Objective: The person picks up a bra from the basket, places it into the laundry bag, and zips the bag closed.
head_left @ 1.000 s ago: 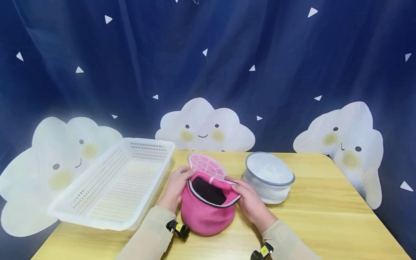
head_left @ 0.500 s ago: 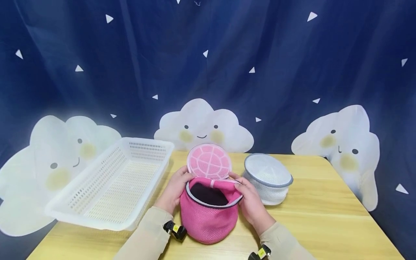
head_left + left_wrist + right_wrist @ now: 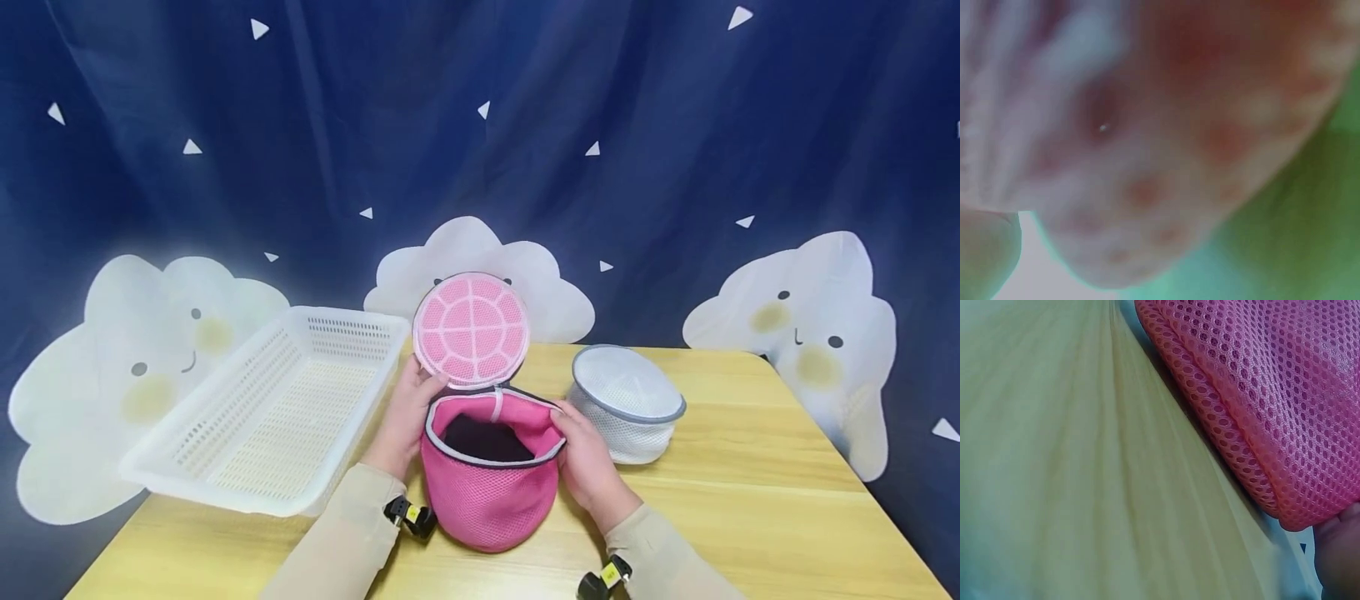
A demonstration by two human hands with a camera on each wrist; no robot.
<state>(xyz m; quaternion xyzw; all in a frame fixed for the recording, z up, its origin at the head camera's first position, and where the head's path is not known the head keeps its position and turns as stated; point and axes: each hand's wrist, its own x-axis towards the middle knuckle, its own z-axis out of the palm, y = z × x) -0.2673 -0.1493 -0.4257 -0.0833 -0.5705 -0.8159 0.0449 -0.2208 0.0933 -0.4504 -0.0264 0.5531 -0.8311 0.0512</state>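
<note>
A pink mesh laundry bag (image 3: 491, 508) stands upright on the table, its round zip lid (image 3: 471, 329) raised at the back. Something black (image 3: 487, 437), perhaps cloth, lies inside. My left hand (image 3: 401, 421) holds the bag's left rim, close to the lid's lower edge. My right hand (image 3: 592, 458) pinches the right rim, thumb over the edge; its other fingers are mostly hidden. In the right wrist view the mesh side (image 3: 1272, 394) fills the upper right, with part of my hand (image 3: 1341, 556) below. Blurred mesh (image 3: 1147, 156) covers most of the left wrist view.
A white perforated plastic basket (image 3: 300, 500) stands on the left of the wooden table (image 3: 765, 517). Behind my right hand sits a white mesh bag (image 3: 630, 400) with grey trim, its lid on top. A dark blue curtain (image 3: 645, 100) hangs behind the table.
The pink lid has swung up from lying back to standing nearly upright. The bag's mouth has widened and rounded out. Both hands stay at the rim.
</note>
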